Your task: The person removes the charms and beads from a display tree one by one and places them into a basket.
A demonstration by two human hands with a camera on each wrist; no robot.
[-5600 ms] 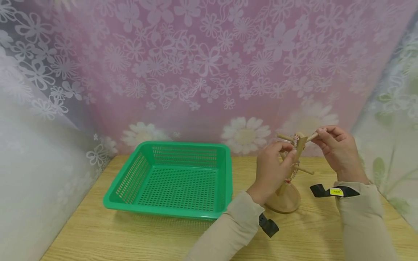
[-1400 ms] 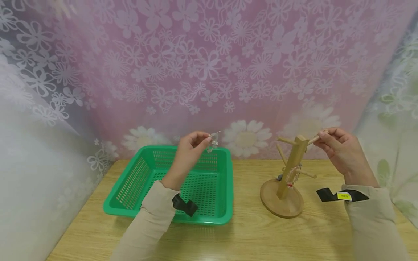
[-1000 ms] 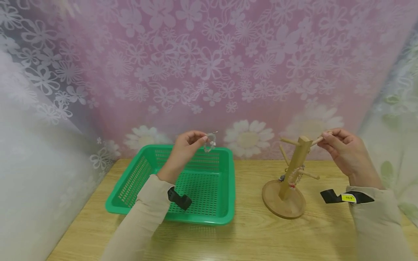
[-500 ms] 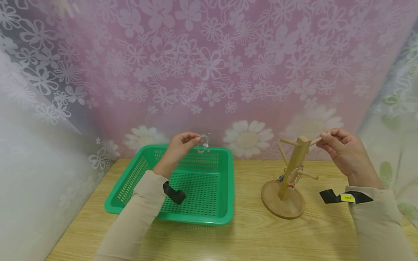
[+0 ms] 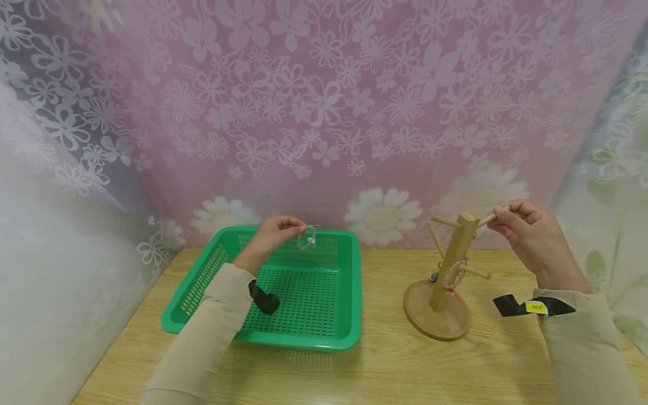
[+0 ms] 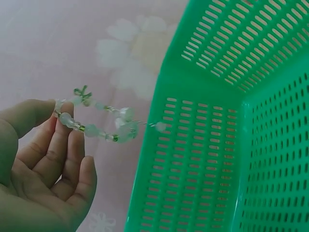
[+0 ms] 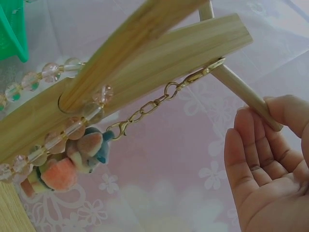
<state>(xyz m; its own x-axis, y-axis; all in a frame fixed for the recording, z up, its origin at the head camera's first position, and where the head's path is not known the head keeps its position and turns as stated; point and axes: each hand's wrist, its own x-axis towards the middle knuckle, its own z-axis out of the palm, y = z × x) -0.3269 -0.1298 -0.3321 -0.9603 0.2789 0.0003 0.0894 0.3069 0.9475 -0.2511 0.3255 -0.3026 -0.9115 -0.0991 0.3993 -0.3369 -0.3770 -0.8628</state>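
Note:
My left hand [image 5: 265, 242] pinches a bracelet of clear and pale green beads [image 6: 91, 130] between thumb and forefinger, over the back of the green plastic basket [image 5: 349, 323]. A small green bow charm and white beads hang on the bracelet. With my right hand [image 5: 529, 233] I pinch the tip of an upper peg [image 7: 244, 89] on a wooden jewelry stand [image 5: 458, 242]. From that peg hangs a gold chain [image 7: 149, 106], clasped around it, with a little figure charm [image 7: 60, 174] at its lower end. A bracelet of clear pink beads [image 7: 55, 141] loops over a lower peg.
The stand's round base [image 5: 415, 315] rests on the wood-grain table [image 5: 385, 371], right of the basket. A dark grey item [image 5: 433, 277] hangs low behind the post. Flowered cloth [image 5: 324, 101] rises behind the table and at both sides.
My left hand has moved from the stand to above the basket, carrying the pale bracelet, then drifted further left and lower. My right hand keeps pinching the peg.

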